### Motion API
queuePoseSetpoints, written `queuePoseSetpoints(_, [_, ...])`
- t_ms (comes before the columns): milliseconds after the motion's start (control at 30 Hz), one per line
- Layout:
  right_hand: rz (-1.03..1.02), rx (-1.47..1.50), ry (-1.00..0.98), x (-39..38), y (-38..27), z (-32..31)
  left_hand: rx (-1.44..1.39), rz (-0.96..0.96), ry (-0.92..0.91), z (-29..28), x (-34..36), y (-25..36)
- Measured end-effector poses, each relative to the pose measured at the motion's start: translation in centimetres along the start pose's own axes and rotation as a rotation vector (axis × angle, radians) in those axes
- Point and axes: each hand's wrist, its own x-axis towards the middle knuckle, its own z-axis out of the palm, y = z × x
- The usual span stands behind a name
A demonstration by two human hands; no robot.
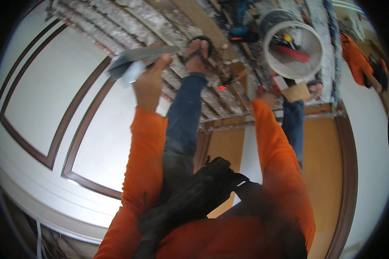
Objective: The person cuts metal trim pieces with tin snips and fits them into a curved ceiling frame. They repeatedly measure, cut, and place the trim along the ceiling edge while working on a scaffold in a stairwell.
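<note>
Left hand (pixel 149 82) closed around a grey flat-sided piece (pixel 138 55), raised over white-spattered planks (pixel 127 21), left of a sandalled foot (pixel 196 59). Right hand (pixel 269 99) low beside a small brown-and-white carton (pixel 296 92), near the pale bucket (pixel 314 48); fingers partly hidden, cannot tell whether it grips anything.

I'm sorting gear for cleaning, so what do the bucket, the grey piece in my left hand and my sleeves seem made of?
Bucket: probably plastic, off-white and dull, going by its thick, smooth rim.
Grey piece: perhaps metal or stiff plastic, flat-faced with straight edges; blur leaves it open.
Sleeves: soft fabric, matte orange, judging by the puckered edge.
</note>
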Motion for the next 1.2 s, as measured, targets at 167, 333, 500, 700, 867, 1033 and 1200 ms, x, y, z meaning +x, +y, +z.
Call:
queuePoseSetpoints(167, [-0.006, 0.041, 0.235, 1.0, 1.4, 1.0, 0.148, 0.022, 0.007, 0.1, 2.1, -0.5])
queuePoseSetpoints(333, [0.026, 0.170, -0.068, -1.5, 5.9, 1.9, 0.531, 0.276, -0.064, -1.4, 3.4, 0.8])
queuePoseSetpoints(500, [-0.494, 0.372, -0.294, -7.3, 7.9, -11.2, 0.841, 0.361, -0.121, -2.5, 4.0, 3.4])
queuePoseSetpoints(700, [-0.901, 0.478, -0.220, -5.7, 2.3, -35.1, 1.246, 0.257, -0.300, 2.1, 3.4, 10.2])
queuePoseSetpoints(867, [-0.718, 0.405, -0.635, -4.2, -0.2, -42.4, 1.363, 0.388, -0.338, 4.4, 5.1, 12.3])
queuePoseSetpoints(1033, [-0.655, 0.539, -0.984, -3.6, -0.5, -42.6, 1.428, 0.565, -0.265, 5.6, 5.9, 13.8])
queuePoseSetpoints(1200, [-0.611, 0.549, -1.022, -5.3, -2.5, -44.3, 1.493, 0.593, -0.286, 5.8, 8.0, 12.8])
